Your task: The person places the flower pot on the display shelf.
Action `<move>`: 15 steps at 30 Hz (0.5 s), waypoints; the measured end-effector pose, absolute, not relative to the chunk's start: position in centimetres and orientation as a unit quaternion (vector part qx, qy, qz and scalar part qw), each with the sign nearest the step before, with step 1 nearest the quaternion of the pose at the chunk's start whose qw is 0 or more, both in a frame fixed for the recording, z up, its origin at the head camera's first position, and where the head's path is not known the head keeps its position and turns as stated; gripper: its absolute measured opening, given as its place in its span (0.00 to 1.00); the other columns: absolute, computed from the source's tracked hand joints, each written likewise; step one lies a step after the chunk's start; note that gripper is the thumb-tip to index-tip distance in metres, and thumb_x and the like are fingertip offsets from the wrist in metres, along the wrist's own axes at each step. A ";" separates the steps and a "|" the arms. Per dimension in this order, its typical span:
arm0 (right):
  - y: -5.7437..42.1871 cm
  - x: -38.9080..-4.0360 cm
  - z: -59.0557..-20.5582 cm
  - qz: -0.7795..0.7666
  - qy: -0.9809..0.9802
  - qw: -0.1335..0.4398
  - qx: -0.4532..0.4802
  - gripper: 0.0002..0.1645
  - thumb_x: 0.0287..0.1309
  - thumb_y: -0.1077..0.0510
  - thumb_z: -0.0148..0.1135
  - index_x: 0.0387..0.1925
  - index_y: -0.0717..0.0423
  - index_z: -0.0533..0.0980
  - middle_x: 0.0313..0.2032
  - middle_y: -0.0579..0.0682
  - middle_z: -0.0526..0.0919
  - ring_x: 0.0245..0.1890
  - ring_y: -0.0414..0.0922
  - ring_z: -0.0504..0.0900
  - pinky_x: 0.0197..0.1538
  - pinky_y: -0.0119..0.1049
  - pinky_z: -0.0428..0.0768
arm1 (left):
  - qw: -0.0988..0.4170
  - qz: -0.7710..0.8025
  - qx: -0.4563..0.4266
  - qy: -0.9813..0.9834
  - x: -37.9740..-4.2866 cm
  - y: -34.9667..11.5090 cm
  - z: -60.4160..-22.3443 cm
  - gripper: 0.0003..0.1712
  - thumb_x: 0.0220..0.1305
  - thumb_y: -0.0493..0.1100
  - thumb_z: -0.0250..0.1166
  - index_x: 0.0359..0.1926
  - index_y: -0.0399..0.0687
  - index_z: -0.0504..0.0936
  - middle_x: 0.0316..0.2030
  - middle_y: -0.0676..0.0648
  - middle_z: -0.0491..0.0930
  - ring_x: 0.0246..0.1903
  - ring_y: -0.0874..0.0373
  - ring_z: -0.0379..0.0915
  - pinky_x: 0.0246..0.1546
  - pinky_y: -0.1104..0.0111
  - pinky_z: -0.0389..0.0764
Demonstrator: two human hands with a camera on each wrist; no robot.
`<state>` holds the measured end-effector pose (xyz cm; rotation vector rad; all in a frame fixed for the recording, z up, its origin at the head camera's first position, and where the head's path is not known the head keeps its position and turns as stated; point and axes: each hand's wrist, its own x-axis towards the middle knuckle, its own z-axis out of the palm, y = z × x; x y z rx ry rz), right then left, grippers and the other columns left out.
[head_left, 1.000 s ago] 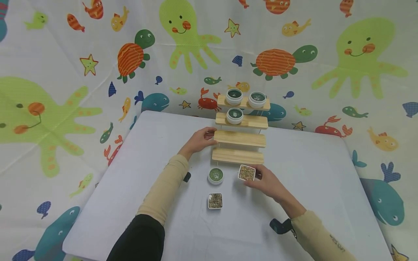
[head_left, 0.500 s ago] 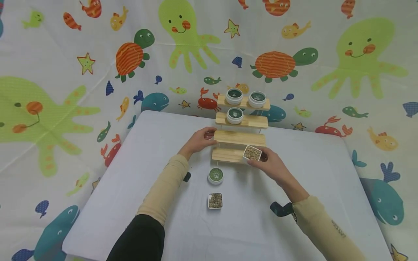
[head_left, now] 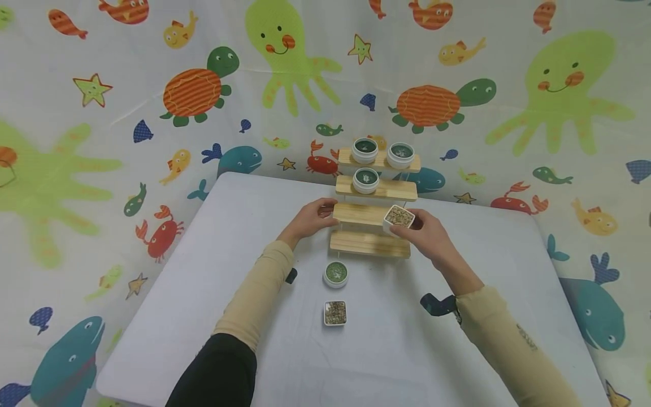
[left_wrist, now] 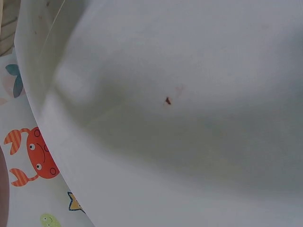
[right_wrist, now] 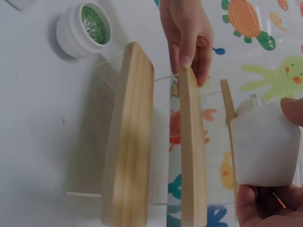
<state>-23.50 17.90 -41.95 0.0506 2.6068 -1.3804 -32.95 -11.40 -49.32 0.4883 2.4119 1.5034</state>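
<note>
My right hand (head_left: pixel 429 236) grips a square white pot (head_left: pixel 399 218) filled with tan gravel-like bits, above the right end of the second plank from the front. In the right wrist view the white pot (right_wrist: pixel 265 144) sits between thumb and fingers. My left hand (head_left: pixel 307 220) holds the left end of that plank on the tiered wooden display stand (head_left: pixel 358 213). Its thumb lies on the plank's end in the right wrist view, where the left hand (right_wrist: pixel 191 38) shows clearly. In the left wrist view there is mostly white tabletop (left_wrist: pixel 189 156).
Two round pots, one being this pot (head_left: pixel 400 155), stand on the top plank. Another round pot (head_left: pixel 365 180) is one tier lower. Before the stand, a round pot with green filling (head_left: pixel 335 274) and a square gravel pot (head_left: pixel 335 313) rest on the table (head_left: pixel 295 367).
My right hand has raised the square pot from in front of the stand, past the lowest plank, to the second plank's right end. The left hand stays in place.
</note>
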 end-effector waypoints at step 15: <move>17.7 -26.0 -40.9 -0.480 0.872 0.069 0.071 0.53 0.57 0.35 0.64 0.70 0.65 0.58 0.57 0.62 0.71 0.54 0.54 0.71 0.60 0.47 0.76 | 0.135 0.519 0.177 0.825 -33.7 -11.7 -49.8 0.36 0.60 0.42 0.71 0.66 0.38 0.68 0.63 0.39 0.71 0.63 0.50 0.69 0.64 0.69 0.72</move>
